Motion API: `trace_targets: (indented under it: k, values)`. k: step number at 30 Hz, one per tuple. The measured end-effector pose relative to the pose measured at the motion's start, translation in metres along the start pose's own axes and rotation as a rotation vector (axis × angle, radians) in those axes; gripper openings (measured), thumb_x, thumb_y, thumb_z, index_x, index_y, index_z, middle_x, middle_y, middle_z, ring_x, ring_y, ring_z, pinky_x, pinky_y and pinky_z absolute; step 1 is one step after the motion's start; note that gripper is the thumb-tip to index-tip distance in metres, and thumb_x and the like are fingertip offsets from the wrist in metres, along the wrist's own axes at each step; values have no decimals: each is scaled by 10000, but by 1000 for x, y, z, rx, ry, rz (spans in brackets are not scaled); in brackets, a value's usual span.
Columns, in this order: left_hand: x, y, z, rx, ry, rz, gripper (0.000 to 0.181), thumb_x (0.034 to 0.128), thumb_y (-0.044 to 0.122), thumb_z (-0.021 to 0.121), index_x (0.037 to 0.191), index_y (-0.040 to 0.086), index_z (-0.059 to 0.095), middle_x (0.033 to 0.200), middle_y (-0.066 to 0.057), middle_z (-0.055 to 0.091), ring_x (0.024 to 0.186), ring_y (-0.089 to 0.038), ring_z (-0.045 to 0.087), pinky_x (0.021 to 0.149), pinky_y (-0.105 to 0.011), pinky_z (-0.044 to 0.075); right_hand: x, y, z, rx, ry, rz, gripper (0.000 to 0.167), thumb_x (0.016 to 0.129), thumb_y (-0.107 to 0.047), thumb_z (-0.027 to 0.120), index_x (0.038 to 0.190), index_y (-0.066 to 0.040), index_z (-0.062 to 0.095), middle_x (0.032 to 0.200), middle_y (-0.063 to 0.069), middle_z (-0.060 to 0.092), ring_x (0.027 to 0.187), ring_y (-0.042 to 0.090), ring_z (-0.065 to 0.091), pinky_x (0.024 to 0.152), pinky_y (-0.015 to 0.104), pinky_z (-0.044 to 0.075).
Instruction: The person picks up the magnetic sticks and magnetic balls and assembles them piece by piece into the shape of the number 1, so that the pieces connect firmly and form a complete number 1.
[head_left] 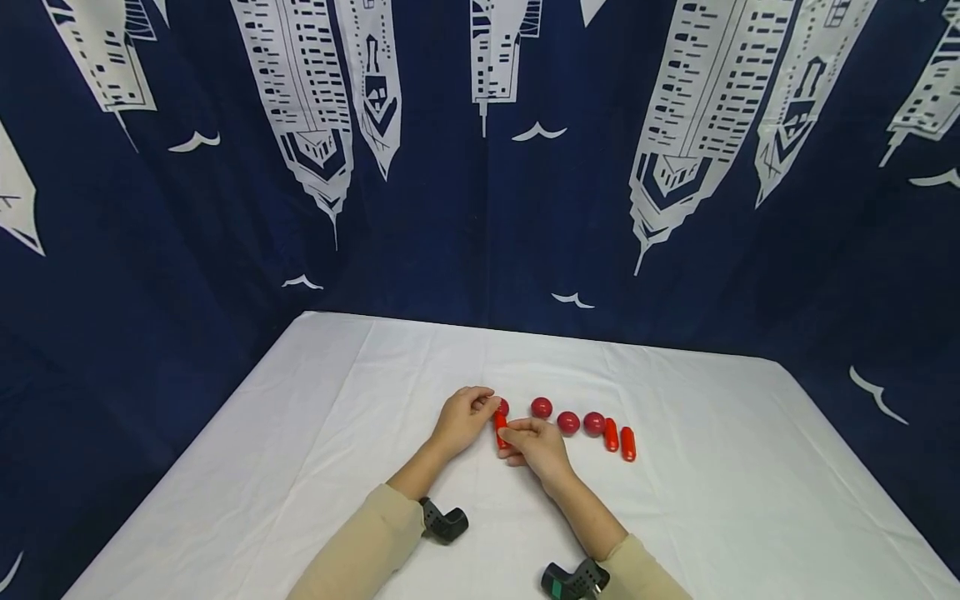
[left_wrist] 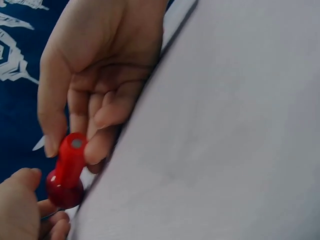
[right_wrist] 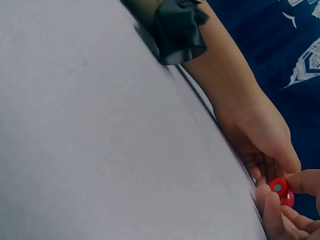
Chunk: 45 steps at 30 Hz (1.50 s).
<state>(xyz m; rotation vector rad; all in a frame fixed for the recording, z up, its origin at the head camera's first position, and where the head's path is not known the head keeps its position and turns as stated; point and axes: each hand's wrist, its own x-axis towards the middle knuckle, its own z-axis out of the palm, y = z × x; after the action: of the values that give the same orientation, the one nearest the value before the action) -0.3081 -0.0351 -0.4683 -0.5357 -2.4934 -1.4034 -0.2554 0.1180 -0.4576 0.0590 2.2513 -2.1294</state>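
In the head view my left hand (head_left: 462, 421) pinches a shiny red ball (head_left: 503, 407) between thumb and fingers. A red rod (head_left: 500, 427) runs from that ball toward me, and my right hand (head_left: 542, 450) pinches it near its close end. The left wrist view has the rod (left_wrist: 72, 162) meeting the ball (left_wrist: 64, 194) end-on; whether they are joined cannot be told. A small grey disc shows in the rod's free end (right_wrist: 278, 188). Fingers partly cover both pieces.
Right of my hands lie three loose red balls (head_left: 568, 423) in a rough row. Beyond them are two red rods (head_left: 628, 444), side by side. A white cloth (head_left: 300, 467) covers the table, and a dark blue patterned curtain (head_left: 480, 225) hangs behind it.
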Motion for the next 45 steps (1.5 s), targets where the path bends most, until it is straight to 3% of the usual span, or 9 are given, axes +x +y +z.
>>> trace_targets:
  k: [4, 12, 16, 20, 24, 30, 37, 45]
  values:
    - [0, 4, -2, -32, 9, -49, 295, 959, 250, 616, 1070, -15, 681, 895, -41, 661, 785, -137, 599, 714, -275, 496, 0, 0, -1, 14, -3, 1, 224, 893, -43, 657, 1032, 122, 598, 768, 131, 690, 593, 169, 674, 547, 249, 549]
    - [-7, 15, -9, -75, -1, -230, 201, 922, 191, 620, 831, 31, 703, 685, 1, 654, 608, -83, 543, 587, -236, 448, 1, 1, -1, 29, 7, 7, 200, 896, -30, 652, 1027, 109, 593, 752, 121, 681, 586, 163, 666, 546, 247, 548]
    - [-13, 19, -9, -205, -44, -316, 210, 920, 140, 623, 797, -14, 694, 637, -3, 645, 546, -57, 574, 548, -190, 480, 1, 2, -1, 34, -2, 11, 203, 898, -33, 653, 1029, 110, 591, 749, 118, 682, 587, 159, 667, 550, 245, 549]
    - [-16, 24, -4, -395, -136, -434, 256, 935, 127, 598, 812, -80, 683, 581, -21, 636, 481, -49, 592, 490, -165, 495, -1, 1, -1, 37, 0, 3, 219, 904, -38, 654, 1042, 120, 590, 762, 131, 690, 586, 148, 663, 546, 239, 546]
    - [-18, 28, 0, -477, -203, -514, 276, 930, 146, 580, 829, -93, 675, 538, -16, 621, 449, -34, 591, 451, -146, 474, -3, 0, -1, 44, 10, -8, 246, 910, -50, 657, 1062, 129, 588, 771, 130, 693, 574, 127, 646, 537, 232, 541]
    - [-16, 29, 2, -468, -197, -553, 274, 915, 157, 594, 829, -89, 679, 528, -13, 623, 437, -26, 584, 423, -125, 440, -4, -1, -1, 56, 15, -5, 252, 912, -52, 659, 1070, 130, 588, 760, 109, 687, 572, 113, 638, 548, 229, 543]
    - [-13, 29, 2, -443, -187, -555, 275, 900, 170, 625, 809, -79, 698, 529, -17, 638, 435, -12, 576, 413, -118, 413, -3, 0, -1, 63, 4, -10, 237, 916, -30, 637, 1069, 139, 574, 752, 108, 675, 576, 126, 646, 557, 233, 547]
    - [-7, 29, 4, -482, -141, -568, 229, 887, 137, 668, 800, -75, 663, 517, -7, 609, 430, -29, 579, 418, -119, 428, -2, 1, -1, 86, -12, -15, 271, 921, -18, 611, 1121, 151, 539, 819, 154, 694, 621, 156, 676, 577, 248, 555]
